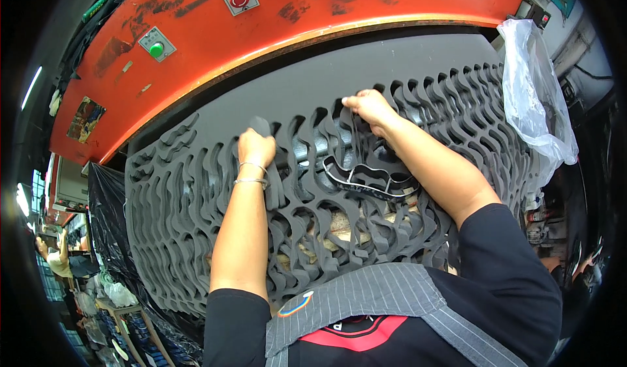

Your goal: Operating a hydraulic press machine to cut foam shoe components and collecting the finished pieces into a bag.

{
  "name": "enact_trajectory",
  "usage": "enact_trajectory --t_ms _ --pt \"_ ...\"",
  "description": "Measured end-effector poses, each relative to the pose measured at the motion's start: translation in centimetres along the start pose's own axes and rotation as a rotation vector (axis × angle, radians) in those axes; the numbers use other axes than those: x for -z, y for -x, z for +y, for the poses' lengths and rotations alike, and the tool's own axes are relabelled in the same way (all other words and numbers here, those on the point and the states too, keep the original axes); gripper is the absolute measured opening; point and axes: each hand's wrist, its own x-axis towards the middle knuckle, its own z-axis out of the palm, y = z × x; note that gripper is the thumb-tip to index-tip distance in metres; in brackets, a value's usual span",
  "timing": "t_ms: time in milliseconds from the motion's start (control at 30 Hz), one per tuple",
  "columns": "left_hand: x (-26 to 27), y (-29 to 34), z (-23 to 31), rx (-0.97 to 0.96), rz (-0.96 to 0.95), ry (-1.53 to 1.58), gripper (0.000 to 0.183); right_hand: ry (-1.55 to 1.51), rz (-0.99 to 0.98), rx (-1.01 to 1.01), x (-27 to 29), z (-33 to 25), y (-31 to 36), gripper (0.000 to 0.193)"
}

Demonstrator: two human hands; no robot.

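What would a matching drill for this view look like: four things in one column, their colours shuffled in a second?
Things:
1. foam sheet
2. press housing
3. round button
4. plastic bag

Colours:
A. green
B. clear
C. dark grey
D. orange-red

Pairs: 1-C, 2-D, 3-A, 4-B
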Motion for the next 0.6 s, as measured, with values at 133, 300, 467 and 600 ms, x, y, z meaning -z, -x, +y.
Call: enact_trajectory --t_ms 133,300,467,600 --pt "-1.1 -0.7 0.3 0.019 0.067 0.035 0.039 0.119 0.080 0.008 -1.5 0.7 -0.6 0.039" --pt "-2.3 -1.4 0.5 0.132 0.037 0.002 0.040 -0.652 -0.043 -0.170 -2.2 1.1 -1.5 0.019" --pt "-2.6 -1.2 0.2 0.122 0.073 0.039 0.040 -0.879 -0.048 -0.193 -2.1 2.6 -2.5 0.019" --pt "-1.3 -1.9 -2.8 0.001 0.089 0.204 0.041 -0.658 -0.167 -0.396 -1.7 0.2 -1.8 0.026"
